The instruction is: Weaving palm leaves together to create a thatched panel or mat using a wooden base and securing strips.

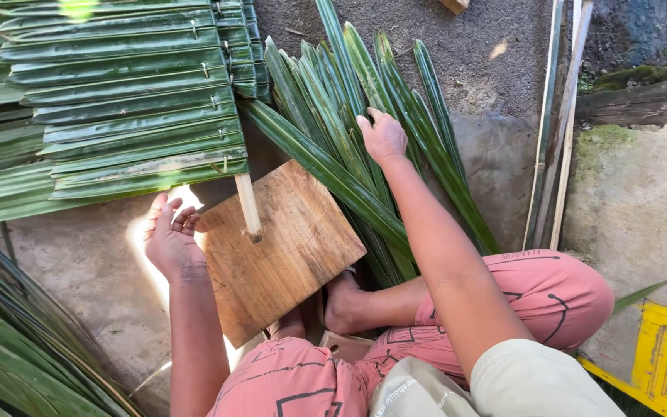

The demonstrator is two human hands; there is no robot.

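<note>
Head view, looking down at my lap: nearest me are my knees in pink patterned trousers (550, 297) and one bare foot (345, 305) tucked under the near edge of a square wooden board (283, 251). My left hand (170, 239) rests at the board's left edge, fingers loosely curled and released — grasping nothing, just touching the wood. Across the board lies the end of a pale wooden stick (248, 205), which runs up into a stitched panel of folded green leaves (125, 100) spread over the far left. My right hand (382, 137) reaches farther out, palm down on a fan of loose long palm leaves (349, 131) — fingers pressed onto the blades; whether they pinch one, I cannot tell. Thin wooden slats (557, 131) lie on the right, on the ground.
</note>
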